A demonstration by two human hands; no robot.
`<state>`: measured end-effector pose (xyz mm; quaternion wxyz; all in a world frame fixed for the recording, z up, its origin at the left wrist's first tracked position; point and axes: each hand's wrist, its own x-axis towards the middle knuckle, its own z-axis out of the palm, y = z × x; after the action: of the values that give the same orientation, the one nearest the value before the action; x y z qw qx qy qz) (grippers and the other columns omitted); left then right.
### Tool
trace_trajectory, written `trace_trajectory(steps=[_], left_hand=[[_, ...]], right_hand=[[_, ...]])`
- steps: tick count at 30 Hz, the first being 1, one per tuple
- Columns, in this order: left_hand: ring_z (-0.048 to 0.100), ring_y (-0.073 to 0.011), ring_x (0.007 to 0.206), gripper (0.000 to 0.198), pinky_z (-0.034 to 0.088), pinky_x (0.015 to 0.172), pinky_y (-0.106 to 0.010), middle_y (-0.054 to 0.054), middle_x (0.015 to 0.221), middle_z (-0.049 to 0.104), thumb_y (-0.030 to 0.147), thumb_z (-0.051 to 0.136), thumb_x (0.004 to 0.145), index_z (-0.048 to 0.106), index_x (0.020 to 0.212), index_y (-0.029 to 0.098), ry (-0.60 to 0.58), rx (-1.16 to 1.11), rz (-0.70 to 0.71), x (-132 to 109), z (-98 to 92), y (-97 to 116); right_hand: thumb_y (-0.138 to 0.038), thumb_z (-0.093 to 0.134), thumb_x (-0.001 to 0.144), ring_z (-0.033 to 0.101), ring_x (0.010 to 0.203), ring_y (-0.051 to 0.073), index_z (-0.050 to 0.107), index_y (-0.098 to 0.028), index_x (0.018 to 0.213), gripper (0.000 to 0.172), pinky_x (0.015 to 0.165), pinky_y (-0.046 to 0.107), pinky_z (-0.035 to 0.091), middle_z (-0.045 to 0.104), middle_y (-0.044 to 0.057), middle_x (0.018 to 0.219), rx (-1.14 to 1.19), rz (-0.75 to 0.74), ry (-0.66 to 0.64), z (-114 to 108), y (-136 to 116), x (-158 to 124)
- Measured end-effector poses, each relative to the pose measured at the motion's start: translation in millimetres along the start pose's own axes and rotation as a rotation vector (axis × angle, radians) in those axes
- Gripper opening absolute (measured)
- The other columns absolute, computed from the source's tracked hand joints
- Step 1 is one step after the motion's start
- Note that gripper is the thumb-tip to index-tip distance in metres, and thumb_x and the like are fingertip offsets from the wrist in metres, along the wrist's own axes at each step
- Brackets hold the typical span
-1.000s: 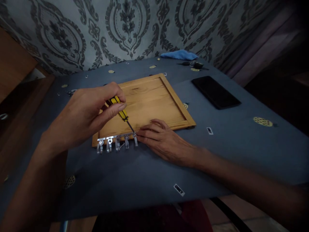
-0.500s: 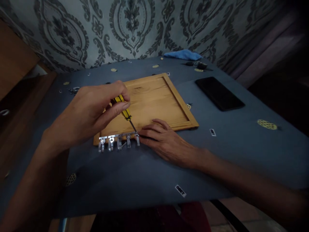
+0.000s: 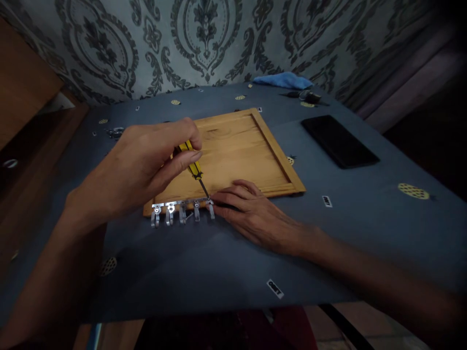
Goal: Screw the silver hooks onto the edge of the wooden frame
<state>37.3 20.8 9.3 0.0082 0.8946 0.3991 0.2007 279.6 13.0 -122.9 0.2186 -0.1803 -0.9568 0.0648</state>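
Observation:
My left hand [image 3: 156, 160] is closed round the yellow and black handle of a screwdriver [image 3: 195, 167], tilted with its shaft pointing down to the right. The screwdriver's tip meets the right end of a silver metal hook rail [image 3: 177, 206] with several hooks. This rail lies along the near edge of a framed wooden board [image 3: 233, 150]. My right hand [image 3: 251, 211] rests low over the board's front edge, its fingertips pinched at the rail's right end beside the screwdriver tip. Those fingertips partly hide what is under them, and any screw there is too small to make out.
On the dark blue patterned tablecloth [image 3: 226, 277], a black phone [image 3: 339, 141] lies right of the board. A blue cloth [image 3: 282, 80] and a dark tool [image 3: 302, 96] sit at the back right. Small metal pieces [image 3: 115, 132] lie left, beyond my left wrist.
The view has shifted slightly, so the board and phone appear a little farther right. Both hands keep their places, with the screwdriver still at the rail's right end.

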Motion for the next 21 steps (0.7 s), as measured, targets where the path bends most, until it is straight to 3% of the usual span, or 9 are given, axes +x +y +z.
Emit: trace_trajectory(steps=[15,21], left_hand=[[0.066,-0.0142,0.069,0.017,0.048,0.063,-0.027,0.000,0.099,0.072,0.037,0.053,0.098,0.061,0.107,0.025,-0.037,-0.098,-0.037,-0.5,1.7,5.0],[0.070,-0.0187,0.081,0.031,0.053,0.061,-0.027,0.001,0.094,0.072,0.036,0.070,0.088,0.059,0.115,0.027,0.089,-0.205,-0.182,-0.8,9.1,10.6]], right_hand=[[-0.014,0.046,0.099,0.056,0.123,0.025,0.064,-0.018,0.130,0.036,0.110,0.050,0.038,0.067,0.011,0.134,-0.011,0.001,-0.013,0.2,0.8,-1.8],[-0.012,0.046,0.098,0.056,0.122,0.026,0.064,-0.017,0.130,0.038,0.109,0.053,0.039,0.068,0.012,0.132,-0.001,0.000,-0.003,1.5,1.2,-2.0]])
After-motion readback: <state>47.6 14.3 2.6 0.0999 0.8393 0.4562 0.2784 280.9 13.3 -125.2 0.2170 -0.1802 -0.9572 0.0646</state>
